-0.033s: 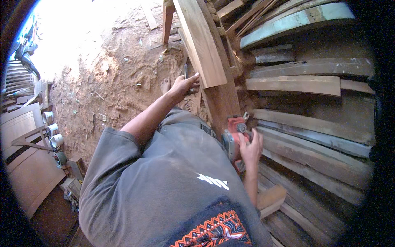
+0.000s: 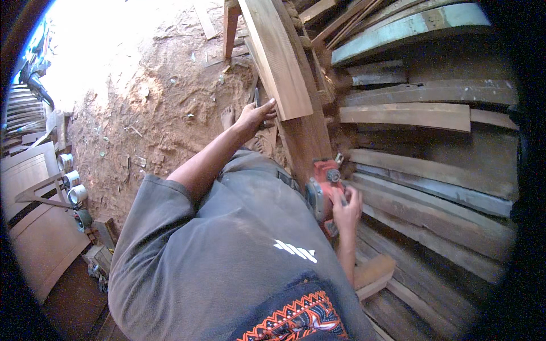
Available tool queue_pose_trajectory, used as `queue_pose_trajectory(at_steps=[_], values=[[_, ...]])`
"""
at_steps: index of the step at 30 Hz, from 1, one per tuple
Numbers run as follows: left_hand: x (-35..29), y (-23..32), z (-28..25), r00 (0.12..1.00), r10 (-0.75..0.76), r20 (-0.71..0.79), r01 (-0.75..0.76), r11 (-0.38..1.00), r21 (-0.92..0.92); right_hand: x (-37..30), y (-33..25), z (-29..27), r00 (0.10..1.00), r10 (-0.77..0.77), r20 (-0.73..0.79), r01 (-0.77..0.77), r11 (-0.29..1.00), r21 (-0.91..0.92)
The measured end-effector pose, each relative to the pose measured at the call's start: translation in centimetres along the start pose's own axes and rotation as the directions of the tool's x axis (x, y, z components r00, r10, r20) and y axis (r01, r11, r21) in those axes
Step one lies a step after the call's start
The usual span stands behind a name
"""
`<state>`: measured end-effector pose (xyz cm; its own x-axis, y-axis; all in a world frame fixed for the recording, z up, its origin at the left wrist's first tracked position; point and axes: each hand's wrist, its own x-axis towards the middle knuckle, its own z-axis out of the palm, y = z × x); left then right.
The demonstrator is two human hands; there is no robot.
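Two hands busy: left hand (image 2: 254, 115) grip clamped on plank (image 2: 277, 57) edge; right hand (image 2: 345, 207) grip clamped on red power tool (image 2: 324, 184).

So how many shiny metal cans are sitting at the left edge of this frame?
3 show clearly: one metal can highest, a second just below it, a third lower still, beside the wooden frame. A darker one below may be a fourth; others could be hidden.
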<state>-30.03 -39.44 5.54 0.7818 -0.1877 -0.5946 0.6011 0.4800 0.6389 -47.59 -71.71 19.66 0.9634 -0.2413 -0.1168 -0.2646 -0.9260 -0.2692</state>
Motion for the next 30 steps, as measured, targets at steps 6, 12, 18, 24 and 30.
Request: queue_pose_trajectory(at_steps=[6,12,18,24,30], values=[[1.3,-1.5,-0.6,1.0,-0.024,0.014,0.025,0.999,-0.042,-2.8,2.8,-0.6,0.841,0.15,0.521,-0.485,0.636,0.6],[1.2,-1.8,-0.3,1.0,0.014,-0.023,-0.017,0.994,-0.105,-1.0,-4.3,-5.0,0.9,0.017,0.435,-0.385,0.497,0.777],[1.1,-1.5,-0.4,0.999,-0.039,-0.006,0.039,0.998,-0.04,3.6,-12.4,-6.9,0.85,-0.072,0.522,-0.326,0.706,0.628],[0.4,-2.4,0.2,0.999,-0.025,-0.038,0.023,0.998,-0.058,5.9,-16.4,-6.5,0.831,-0.069,0.552,-0.355,0.698,0.622],[0.3,-3.1,0.3,0.993,0.039,-0.107,-0.029,0.994,0.102,7.5,-18.4,-5.9,0.859,-0.131,0.494,-0.273,0.701,0.659]])
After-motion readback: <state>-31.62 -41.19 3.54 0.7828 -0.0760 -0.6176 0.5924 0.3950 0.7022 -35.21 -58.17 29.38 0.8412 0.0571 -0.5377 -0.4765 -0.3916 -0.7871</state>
